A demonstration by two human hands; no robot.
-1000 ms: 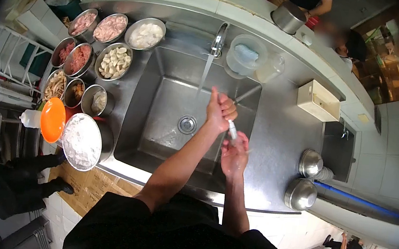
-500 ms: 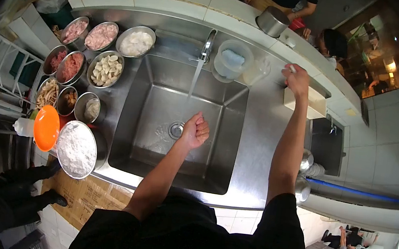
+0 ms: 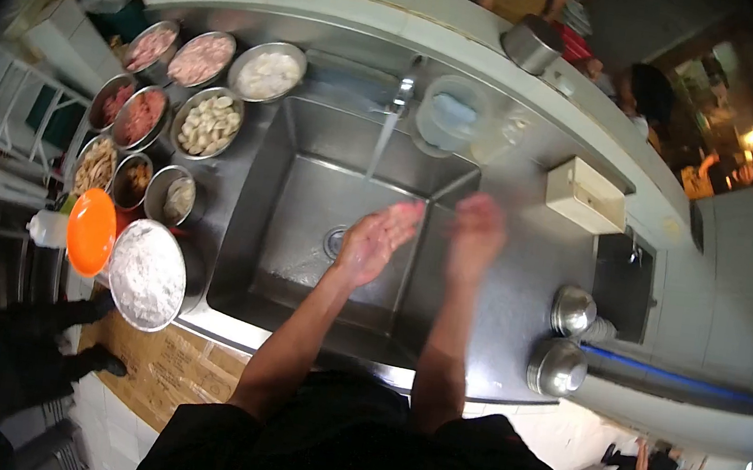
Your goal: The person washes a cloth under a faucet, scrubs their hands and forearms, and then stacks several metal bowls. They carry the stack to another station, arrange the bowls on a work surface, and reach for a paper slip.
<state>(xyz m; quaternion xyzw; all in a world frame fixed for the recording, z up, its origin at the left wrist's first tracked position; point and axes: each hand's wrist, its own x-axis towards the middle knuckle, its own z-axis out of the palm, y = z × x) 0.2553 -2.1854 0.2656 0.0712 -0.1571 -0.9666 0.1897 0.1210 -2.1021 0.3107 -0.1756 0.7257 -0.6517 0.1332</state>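
Left hand is extended above the sink, fingers straight and close together, nothing seen in its grasp, skin wet in appearance; right hand is blurred, about the sink's right edge, and whether it holds anything cannot be told; the hands are apart. Sink is set in the middle of the counter, its drain just left of the left hand; tap at the far side is running, its water touching neither hand. White box stands far right; metal bowls lie near right; a container of white powder stands near left. Assessment: both hands are best kept low and fully inside the sink's edges, so that drips reach the drain; the right appears too near the counter for this; brisk movement risks splashes, particularly toward the powder.
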